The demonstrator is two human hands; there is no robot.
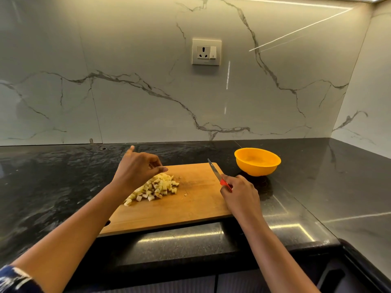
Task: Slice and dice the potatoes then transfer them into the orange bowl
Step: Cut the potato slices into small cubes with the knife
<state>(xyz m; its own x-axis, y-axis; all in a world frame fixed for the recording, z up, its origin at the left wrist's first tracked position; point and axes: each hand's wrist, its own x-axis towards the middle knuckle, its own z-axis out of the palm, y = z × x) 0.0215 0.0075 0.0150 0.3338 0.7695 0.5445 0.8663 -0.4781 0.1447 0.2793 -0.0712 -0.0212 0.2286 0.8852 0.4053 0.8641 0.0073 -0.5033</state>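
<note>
You have a plain bright orange bowl (257,163), diced potato (156,188) in pale yellow with brown bits of skin, and a cutting board (190,208) of warm tan wood with faint grain. Your knife (218,175) has a red handle and a silver-grey blade, and your sleeve (12,278) is dark blue with white markings. The counter (53,187) is black with grey mottling, the wall (127,102) white marble veined in grey, the socket plate (206,52) off-white.

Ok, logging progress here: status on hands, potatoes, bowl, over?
Right hand grips knife, blade raised. Left hand above diced potatoes piled on cutting board, grip unclear. Orange bowl empty, nothing blocking it.
</note>
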